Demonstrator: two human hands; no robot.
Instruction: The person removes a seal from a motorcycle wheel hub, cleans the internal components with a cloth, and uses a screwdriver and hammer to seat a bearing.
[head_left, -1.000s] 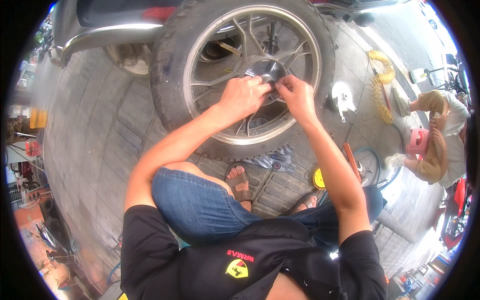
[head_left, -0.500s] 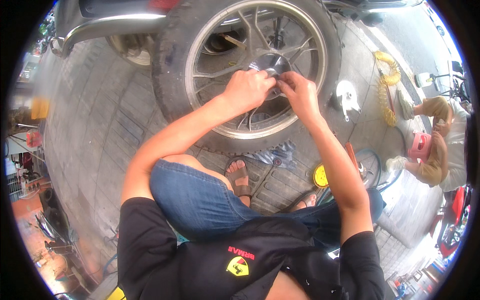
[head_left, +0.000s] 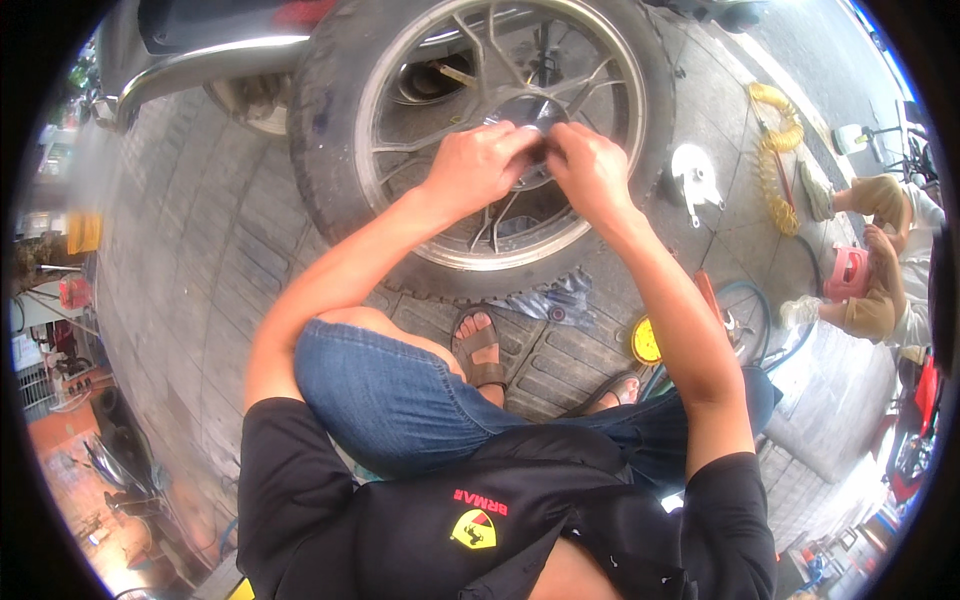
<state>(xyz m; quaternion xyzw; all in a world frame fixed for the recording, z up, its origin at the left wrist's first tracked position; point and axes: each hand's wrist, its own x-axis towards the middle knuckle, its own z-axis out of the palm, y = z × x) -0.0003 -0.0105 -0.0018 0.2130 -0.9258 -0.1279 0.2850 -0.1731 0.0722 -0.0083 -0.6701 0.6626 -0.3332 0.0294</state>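
A spoked motorcycle wheel (head_left: 376,170) with a worn black tyre (head_left: 325,130) lies in front of me, its hub (head_left: 533,112) facing up. At the near side of the hub my left hand (head_left: 478,165) is closed, thumb and fingertips pressed together over the centre. Close beside it my right hand (head_left: 590,172) pinches at the same spot, its knuckles up. The fingertips of both hands nearly meet. Whatever small part they grip is hidden beneath the fingers.
A silver round plate with an arm (head_left: 695,183) lies right of the tyre, near a coiled yellow hose (head_left: 775,160). A yellow round tin (head_left: 646,341) and tools sit by my right foot. At right a person (head_left: 880,250) sits by a pink stool (head_left: 848,273). Behind the wheel stands a vehicle (head_left: 225,45).
Both hands stay at the hub. The right hand has turned so that its knuckles face up more, and its fingers have curled in. The whole view has shifted slightly.
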